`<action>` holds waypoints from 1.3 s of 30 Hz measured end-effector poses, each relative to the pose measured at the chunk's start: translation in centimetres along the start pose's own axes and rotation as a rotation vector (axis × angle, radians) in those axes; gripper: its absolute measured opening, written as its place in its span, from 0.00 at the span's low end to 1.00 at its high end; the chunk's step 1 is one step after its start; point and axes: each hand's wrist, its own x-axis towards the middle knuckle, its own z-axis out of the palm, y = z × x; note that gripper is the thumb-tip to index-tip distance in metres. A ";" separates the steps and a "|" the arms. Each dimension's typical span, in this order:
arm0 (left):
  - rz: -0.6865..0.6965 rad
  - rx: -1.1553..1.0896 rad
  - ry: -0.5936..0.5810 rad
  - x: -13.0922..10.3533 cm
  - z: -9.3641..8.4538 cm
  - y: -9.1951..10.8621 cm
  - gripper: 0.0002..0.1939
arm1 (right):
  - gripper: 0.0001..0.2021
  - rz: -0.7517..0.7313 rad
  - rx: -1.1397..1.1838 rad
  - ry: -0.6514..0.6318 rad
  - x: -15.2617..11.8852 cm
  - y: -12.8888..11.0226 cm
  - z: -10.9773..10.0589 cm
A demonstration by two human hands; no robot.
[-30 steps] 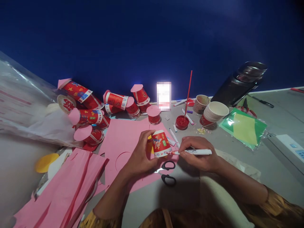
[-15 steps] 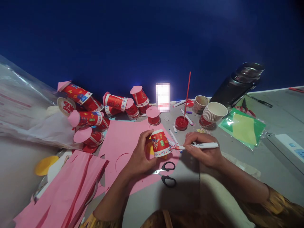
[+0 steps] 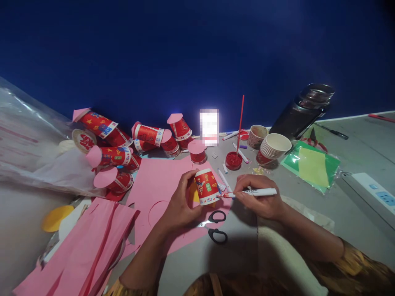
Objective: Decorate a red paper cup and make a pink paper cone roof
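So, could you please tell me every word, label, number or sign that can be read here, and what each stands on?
"Acrylic", slightly blurred: on the white marker in the right hand.
Lettering on the red paper cup in the left hand: too small.
Red character on the round white disc: too blurred to read.
Blue lettering on the upper left cup: too blurred.
Red print on the plastic bag: too blurred.

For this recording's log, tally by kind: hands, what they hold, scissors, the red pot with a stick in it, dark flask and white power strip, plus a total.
Left hand and right hand: 2
Held cup: 1
Held marker: 1
Scissors: 1 pair
Red pot: 1
Dark flask: 1
White power strip: 1
Total: 8
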 end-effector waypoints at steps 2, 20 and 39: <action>0.007 0.000 -0.002 0.0 0.0 0.0 0.42 | 0.07 -0.001 -0.007 -0.004 0.0 0.0 0.1; 0.056 -0.007 -0.007 -0.1 -0.2 -1.1 0.42 | 0.06 0.008 -0.029 0.050 -0.1 0.3 0.1; 0.032 -0.174 0.020 0.4 0.2 -1.0 0.42 | 0.02 0.038 -0.008 0.125 -0.3 0.3 -0.4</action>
